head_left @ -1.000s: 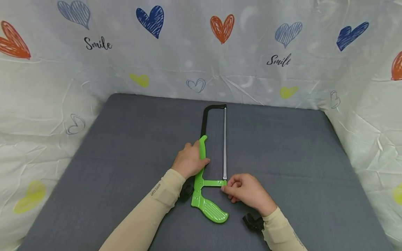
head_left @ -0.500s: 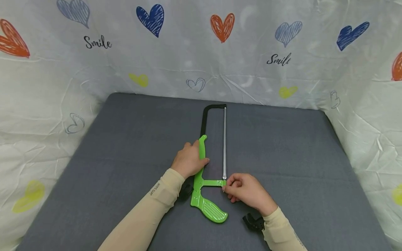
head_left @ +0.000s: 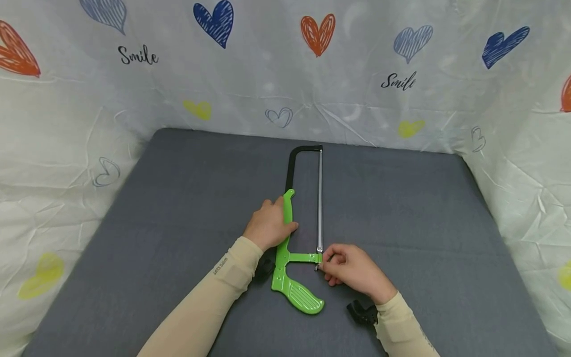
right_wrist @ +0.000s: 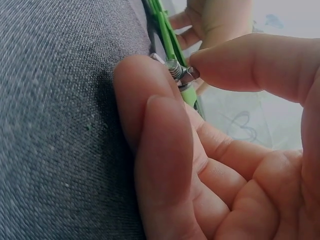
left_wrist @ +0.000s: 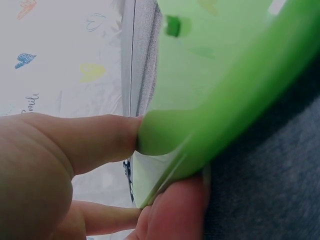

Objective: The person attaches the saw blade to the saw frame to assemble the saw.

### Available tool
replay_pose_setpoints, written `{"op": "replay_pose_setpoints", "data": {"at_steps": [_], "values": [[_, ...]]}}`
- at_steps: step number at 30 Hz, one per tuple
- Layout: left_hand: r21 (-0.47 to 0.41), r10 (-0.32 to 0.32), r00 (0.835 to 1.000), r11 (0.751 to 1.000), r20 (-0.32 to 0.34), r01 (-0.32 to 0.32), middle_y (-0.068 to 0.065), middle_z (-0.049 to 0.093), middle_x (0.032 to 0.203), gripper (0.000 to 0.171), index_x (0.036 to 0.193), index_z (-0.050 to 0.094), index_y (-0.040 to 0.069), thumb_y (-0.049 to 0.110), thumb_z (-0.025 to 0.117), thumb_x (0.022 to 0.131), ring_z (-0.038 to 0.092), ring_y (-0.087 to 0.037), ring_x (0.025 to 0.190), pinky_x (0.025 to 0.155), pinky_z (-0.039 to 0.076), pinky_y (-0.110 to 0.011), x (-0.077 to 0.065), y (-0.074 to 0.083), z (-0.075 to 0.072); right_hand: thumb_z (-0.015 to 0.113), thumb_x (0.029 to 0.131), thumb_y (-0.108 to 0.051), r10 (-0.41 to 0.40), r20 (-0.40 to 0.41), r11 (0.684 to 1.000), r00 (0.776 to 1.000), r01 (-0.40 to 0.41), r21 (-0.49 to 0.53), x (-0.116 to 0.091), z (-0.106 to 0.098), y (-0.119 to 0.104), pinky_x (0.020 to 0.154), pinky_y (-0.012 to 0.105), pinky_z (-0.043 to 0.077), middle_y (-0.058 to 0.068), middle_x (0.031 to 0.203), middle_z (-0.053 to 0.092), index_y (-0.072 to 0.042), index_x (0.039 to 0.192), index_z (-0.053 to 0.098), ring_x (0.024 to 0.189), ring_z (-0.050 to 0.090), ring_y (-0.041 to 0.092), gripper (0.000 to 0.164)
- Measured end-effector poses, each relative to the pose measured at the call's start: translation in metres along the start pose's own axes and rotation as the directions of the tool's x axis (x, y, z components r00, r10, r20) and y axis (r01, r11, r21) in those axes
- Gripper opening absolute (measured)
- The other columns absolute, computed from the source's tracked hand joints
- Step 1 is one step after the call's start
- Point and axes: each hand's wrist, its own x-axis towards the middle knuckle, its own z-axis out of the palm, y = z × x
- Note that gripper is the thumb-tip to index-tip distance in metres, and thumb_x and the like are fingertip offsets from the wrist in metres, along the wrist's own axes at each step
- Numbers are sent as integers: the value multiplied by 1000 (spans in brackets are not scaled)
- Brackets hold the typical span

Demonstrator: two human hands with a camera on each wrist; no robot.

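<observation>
Gripping hacksaw in curled fingers of left hand. Pinching wing nut in bent, slightly parted fingers of right hand.

Past my grey worktop's far edge, I face a creased white sheet printed with coloured hearts.

Head view: soft light, backdrop brighter past table's left edge than far edge. Left-wrist view: saw blurred, glare-spotted.
</observation>
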Motion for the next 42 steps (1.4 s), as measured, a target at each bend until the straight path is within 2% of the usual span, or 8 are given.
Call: {"op": "replay_pose_setpoints", "data": {"at_steps": [13,19,27,42], "values": [[3,28,999,1000,-20,-27,-31,57,146,85,164,39,-4,38,77,101,70,-46,114,95,60,-54,-2,-1,-2,69,102,-10,-18,20,1000,1000,18,-14,2,-1,1,64,30,61,5,74,72,-1,104,70,67,70,16,10],[0,20,1000,1000,-15,-20,-31,55,149,86,165,38,-3,38,77,101,68,-47,119,98,59,-55,-2,-2,-2,68,102,-7,-15,26,1000,1000,15,4,3,0,3,64,30,60,5,75,72,1,105,69,67,70,16,9],[-1,12,1000,1000,-9,-12,-31,55,149,86,165,38,-3,38,77,101,69,-46,117,97,59,-54,-2,-1,1,66,101,-4,-10,25,1000,1000,9,16,1,1,5,63,29,60,6,75,72,2,105,68,66,69,15,7],[8,21,1000,1000,-13,-20,-31,56,148,86,165,38,-4,38,77,101,69,-47,117,97,60,-54,-2,0,-1,68,101,-5,5,7,1000,1000,-5,12,2,1,4,64,30,61,5,74,71,0,104,70,66,70,15,6]]}}
